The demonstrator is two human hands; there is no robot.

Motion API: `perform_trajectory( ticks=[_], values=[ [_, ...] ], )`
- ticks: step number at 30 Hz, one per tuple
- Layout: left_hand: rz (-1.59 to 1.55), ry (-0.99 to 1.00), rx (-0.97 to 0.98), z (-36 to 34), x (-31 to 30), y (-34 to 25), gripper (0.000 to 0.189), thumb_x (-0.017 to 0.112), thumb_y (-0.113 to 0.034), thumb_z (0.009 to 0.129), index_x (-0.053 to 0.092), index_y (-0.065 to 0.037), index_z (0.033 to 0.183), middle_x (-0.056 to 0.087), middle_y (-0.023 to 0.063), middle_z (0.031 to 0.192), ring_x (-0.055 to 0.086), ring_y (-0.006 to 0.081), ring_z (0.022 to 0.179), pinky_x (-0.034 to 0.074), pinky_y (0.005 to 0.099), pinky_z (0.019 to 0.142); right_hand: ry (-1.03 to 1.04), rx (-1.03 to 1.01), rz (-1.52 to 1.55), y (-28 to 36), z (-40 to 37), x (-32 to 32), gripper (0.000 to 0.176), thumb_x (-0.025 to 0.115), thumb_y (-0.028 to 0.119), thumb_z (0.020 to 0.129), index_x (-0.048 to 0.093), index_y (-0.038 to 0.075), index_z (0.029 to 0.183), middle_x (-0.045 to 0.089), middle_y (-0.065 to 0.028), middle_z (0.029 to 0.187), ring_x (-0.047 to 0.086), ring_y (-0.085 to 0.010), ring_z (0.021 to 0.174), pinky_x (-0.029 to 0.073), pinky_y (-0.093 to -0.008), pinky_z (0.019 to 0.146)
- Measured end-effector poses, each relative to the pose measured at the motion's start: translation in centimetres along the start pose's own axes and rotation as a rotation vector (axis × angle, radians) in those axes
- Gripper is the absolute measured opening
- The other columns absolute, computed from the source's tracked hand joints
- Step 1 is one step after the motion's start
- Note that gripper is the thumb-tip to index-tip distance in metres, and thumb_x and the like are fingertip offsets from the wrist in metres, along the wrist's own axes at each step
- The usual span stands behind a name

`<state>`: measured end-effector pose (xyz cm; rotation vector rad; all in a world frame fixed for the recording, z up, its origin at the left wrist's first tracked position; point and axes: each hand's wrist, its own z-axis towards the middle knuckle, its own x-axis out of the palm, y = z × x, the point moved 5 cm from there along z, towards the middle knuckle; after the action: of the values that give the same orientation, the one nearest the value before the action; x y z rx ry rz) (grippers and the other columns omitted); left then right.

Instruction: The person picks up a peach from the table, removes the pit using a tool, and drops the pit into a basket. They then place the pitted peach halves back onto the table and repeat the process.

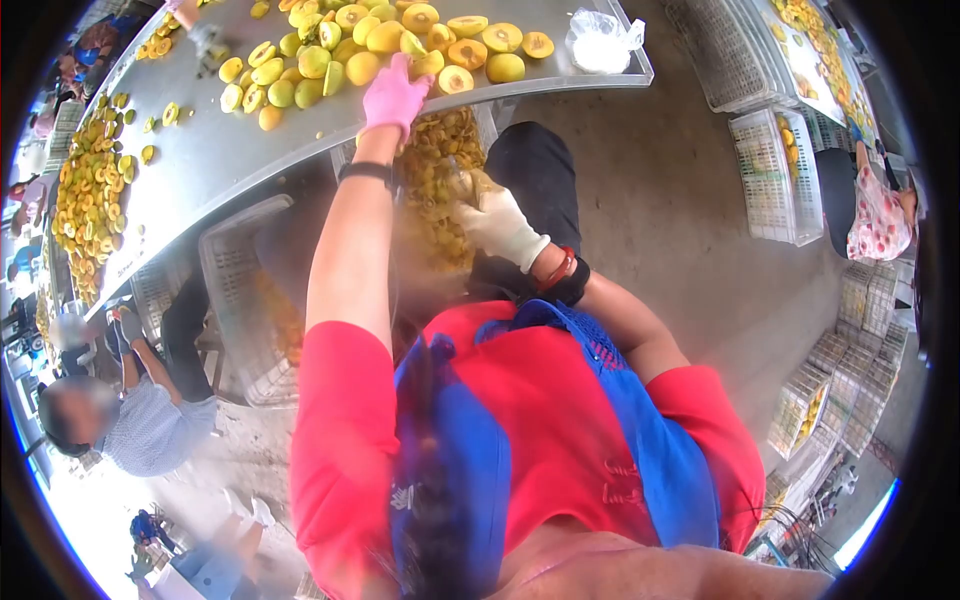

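Yellow-green stone fruits [313,62], many of them cut in half, lie heaped on the metal table [205,130]. My left hand [393,98], in a pink glove, reaches over the table's front edge with its fingers stretched onto the heap, touching the fruit. My right hand [492,218], in a white glove, is closed above a crate of cut fruit [432,205] by my knees. Something small and greyish shows at its fingertips, too blurred to name.
A white plastic bag [598,42] sits at the table's right corner. Another fruit heap [95,200] covers the table's left part. A white crate [245,300] stands below the edge; a crate [775,175] stands right. Co-workers sit nearby, one at left [160,430].
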<state>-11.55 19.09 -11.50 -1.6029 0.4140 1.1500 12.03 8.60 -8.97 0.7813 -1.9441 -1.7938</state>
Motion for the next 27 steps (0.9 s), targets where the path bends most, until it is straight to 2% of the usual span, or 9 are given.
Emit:
perform_trajectory(
  ticks=[4,6,9,10,13,18,21,22,27],
  values=[
    [-0.008,-0.185,0.056,-2.9,-2.0,-0.2,0.037,0.065,-0.038,0.092,0.061,-0.012,0.118,0.070,0.0120,0.107,0.065,0.0318,0.104,0.050,0.0424,0.091,-0.083,-0.075,0.352,1.5,1.9,-0.9,0.008,0.062,0.011,0.095,0.055,0.007,0.097,0.052,0.0041,0.071,0.050,-0.0072,0.056,0.045,-0.0276,0.052],
    [0.000,-0.227,0.047,-3.4,-2.8,-0.2,0.047,0.063,-0.044,0.094,0.060,-0.010,0.127,0.070,0.0127,0.112,0.065,0.0313,0.108,0.049,0.0416,0.093,-0.005,0.107,0.303,2.2,2.8,-1.9,0.006,0.060,0.010,0.096,0.055,0.007,0.097,0.053,0.0028,0.072,0.051,-0.0070,0.057,0.043,-0.0261,0.051],
    [-0.151,0.157,-0.206,-2.4,-3.1,-1.1,0.060,0.058,-0.051,0.096,0.055,-0.007,0.137,0.071,0.0142,0.112,0.067,0.0295,0.104,0.050,0.0396,0.092,-0.017,0.091,0.295,3.6,2.8,-2.1,0.010,0.061,0.012,0.093,0.057,0.006,0.099,0.053,0.0031,0.077,0.050,-0.0069,0.062,0.043,-0.0252,0.056],
    [-0.040,0.040,-0.098,-1.6,-2.4,-1.2,0.074,0.057,-0.057,0.094,0.049,-0.004,0.144,0.072,0.0140,0.106,0.070,0.0255,0.095,0.052,0.0365,0.089,-0.014,0.080,0.279,3.8,2.5,-2.2,0.012,0.061,0.013,0.091,0.057,0.006,0.101,0.053,0.0034,0.080,0.050,-0.0069,0.065,0.043,-0.0249,0.058],
    [-0.190,0.317,-0.267,-0.9,-0.6,-3.6,0.073,0.058,-0.058,0.090,0.052,-0.005,0.140,0.074,0.0103,0.099,0.068,0.0290,0.105,0.050,0.0407,0.094,-0.079,0.021,0.164,3.2,1.3,-2.5,0.015,0.062,0.014,0.091,0.057,0.005,0.102,0.054,0.0030,0.080,0.050,-0.0065,0.067,0.043,-0.0245,0.059],
    [-0.140,-0.001,-0.228,1.5,1.5,-2.8,0.070,0.068,-0.049,0.086,0.053,-0.007,0.140,0.073,0.0090,0.094,0.069,0.0218,0.097,0.051,0.0380,0.091,-0.032,0.252,0.340,2.4,-0.2,-3.3,0.008,0.060,0.009,0.094,0.054,0.007,0.098,0.055,0.0012,0.073,0.051,-0.0078,0.054,0.043,-0.0257,0.049],
    [-0.469,0.083,-0.270,-0.8,1.0,-3.3,0.067,0.073,-0.043,0.086,0.056,-0.005,0.137,0.072,0.0138,0.106,0.067,0.0252,0.102,0.052,0.0353,0.091,-0.088,0.176,0.361,2.2,0.3,-3.8,0.007,0.059,0.009,0.095,0.053,0.007,0.098,0.054,0.0008,0.072,0.050,-0.0080,0.050,0.041,-0.0256,0.046],
    [-0.375,0.042,-0.169,-2.4,-1.2,-5.0,0.057,0.075,-0.035,0.086,0.059,-0.007,0.132,0.068,0.0157,0.116,0.065,0.0253,0.107,0.054,0.0355,0.090,-0.095,0.145,0.382,2.0,0.7,-4.2,0.007,0.059,0.009,0.095,0.053,0.007,0.098,0.053,0.0008,0.071,0.049,-0.0081,0.049,0.041,-0.0256,0.046],
    [-0.275,-0.340,0.394,-10.1,-5.6,-8.3,0.056,0.081,-0.022,0.081,0.059,-0.009,0.131,0.061,0.0153,0.126,0.062,0.0297,0.110,0.053,0.0388,0.092,-0.148,0.103,0.470,6.0,2.2,-5.5,0.015,0.063,0.016,0.097,0.052,0.008,0.105,0.054,0.0008,0.071,0.049,-0.0082,0.048,0.037,-0.0243,0.040]
  ],
)
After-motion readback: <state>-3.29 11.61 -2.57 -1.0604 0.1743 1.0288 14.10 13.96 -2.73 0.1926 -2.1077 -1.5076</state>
